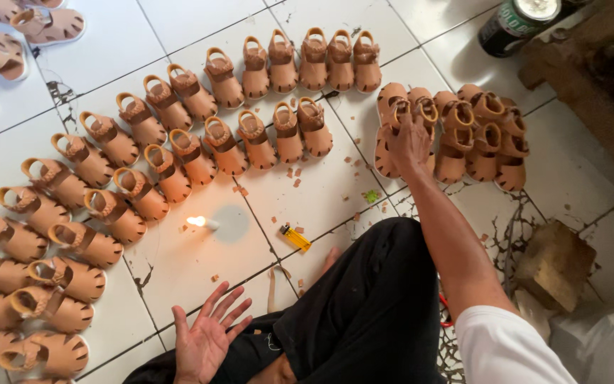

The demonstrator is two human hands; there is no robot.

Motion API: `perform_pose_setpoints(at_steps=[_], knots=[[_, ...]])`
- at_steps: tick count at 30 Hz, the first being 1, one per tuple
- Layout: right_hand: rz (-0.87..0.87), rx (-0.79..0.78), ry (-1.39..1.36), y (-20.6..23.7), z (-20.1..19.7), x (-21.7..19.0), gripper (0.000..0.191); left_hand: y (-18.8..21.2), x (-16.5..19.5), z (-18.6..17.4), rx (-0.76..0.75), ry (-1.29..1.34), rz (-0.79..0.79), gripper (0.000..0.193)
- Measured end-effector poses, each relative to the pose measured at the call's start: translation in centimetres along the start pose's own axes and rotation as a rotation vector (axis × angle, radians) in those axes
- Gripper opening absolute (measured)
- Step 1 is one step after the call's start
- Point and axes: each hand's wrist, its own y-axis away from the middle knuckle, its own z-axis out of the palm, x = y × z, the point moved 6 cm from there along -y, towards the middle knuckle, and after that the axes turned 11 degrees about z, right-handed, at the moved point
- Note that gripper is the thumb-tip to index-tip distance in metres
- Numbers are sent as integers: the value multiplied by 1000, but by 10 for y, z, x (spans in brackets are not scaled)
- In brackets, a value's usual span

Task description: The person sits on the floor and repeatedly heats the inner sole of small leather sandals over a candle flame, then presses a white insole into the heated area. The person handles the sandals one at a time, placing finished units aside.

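Note:
My right hand (408, 144) reaches forward and closes on a tan child's sandal (392, 107) at the left of a heap of sandals (479, 134) on the white tiled floor. My left hand (207, 338) rests palm up with fingers spread, holding nothing, near my knee in black trousers (364, 306). Two curved rows of tan sandals (179, 142) fan out across the floor in front of me. A small lit candle (199, 222) burns on the tiles between the rows and my left hand. A yellow lighter (295, 237) lies beside it.
A green can (516, 25) stands at the back right next to a dark wooden piece (591, 78). A wooden block (554, 264) lies by my right side. More sandals (30, 28) sit at the far left corner. Small leather scraps litter the tiles.

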Motion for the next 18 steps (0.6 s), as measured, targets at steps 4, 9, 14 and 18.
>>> perform_pose_setpoints(at_steps=[4,9,14,18], knots=[[28,-30,8,-3,8,3,50,0,1,0,-39,-7,9,107],[17,-86,64,-3,11,4,54,-2,-1,-9,-100,45,26,107],[-237,38,1,-19,-1,-25,44,-18,-11,-27,-192,182,-5,108],[-403,-38,-53,-52,10,-66,59,-37,-19,-38,-351,334,-85,111]])
